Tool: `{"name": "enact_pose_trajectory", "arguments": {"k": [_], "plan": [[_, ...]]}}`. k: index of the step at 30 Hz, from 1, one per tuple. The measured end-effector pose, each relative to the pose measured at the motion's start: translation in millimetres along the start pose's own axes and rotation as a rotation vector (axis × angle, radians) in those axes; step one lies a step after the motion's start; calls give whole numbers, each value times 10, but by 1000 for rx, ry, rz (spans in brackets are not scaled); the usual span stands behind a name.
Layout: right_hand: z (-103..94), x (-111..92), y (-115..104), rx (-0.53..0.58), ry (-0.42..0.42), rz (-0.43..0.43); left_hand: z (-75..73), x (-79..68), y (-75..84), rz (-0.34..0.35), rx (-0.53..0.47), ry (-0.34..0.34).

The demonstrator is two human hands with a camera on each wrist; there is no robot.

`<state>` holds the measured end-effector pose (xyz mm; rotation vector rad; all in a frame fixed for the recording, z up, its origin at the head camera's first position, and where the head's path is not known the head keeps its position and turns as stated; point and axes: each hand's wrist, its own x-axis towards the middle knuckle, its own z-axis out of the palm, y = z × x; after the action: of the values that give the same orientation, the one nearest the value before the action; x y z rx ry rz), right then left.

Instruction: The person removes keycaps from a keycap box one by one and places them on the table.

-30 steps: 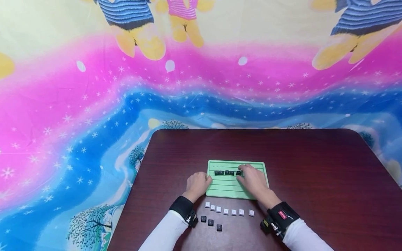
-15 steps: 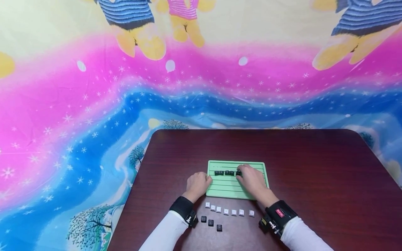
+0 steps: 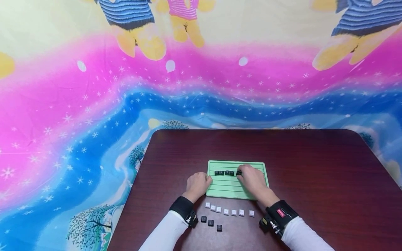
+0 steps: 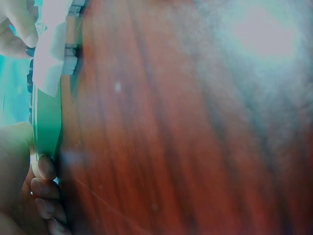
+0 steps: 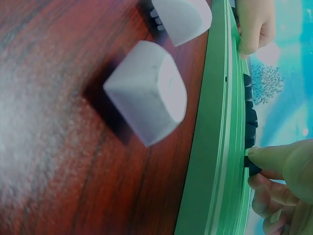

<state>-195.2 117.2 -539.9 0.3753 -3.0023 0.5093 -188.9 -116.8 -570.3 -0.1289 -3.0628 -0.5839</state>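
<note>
A light green grooved tray (image 3: 224,186) lies on the table, with several black keycaps (image 3: 227,173) in a row along one of its upper grooves. At the tray's left edge my left hand (image 3: 196,184) grips the rim, thumb on top and fingers curled at the outer side, as the left wrist view shows. My right hand (image 3: 253,179) is over the tray's right part. Between its thumb and fingers it pinches a black keycap (image 5: 254,167), at the right end of the row and mostly covered in the head view.
Several white keycaps (image 3: 233,212) lie in a line in front of the tray. Closer to the person are three black keycaps (image 3: 210,222). The dark red-brown table (image 3: 314,167) reaches back to a colourful printed cloth (image 3: 201,83).
My right hand has shifted very slightly, still with the black keycap in its fingers. The left hand and the tray look unmoved.
</note>
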Motion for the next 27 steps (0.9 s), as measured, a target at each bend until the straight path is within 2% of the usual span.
{"name": "enact_pose_trajectory", "arguments": {"k": [12,27], "plan": [[-83,-72,-60,30,41,-26,-4,-6,7,6,-1,6],[-166,-259,-173,8,87,-96,-3,-13,15,14,-1,25]]}}
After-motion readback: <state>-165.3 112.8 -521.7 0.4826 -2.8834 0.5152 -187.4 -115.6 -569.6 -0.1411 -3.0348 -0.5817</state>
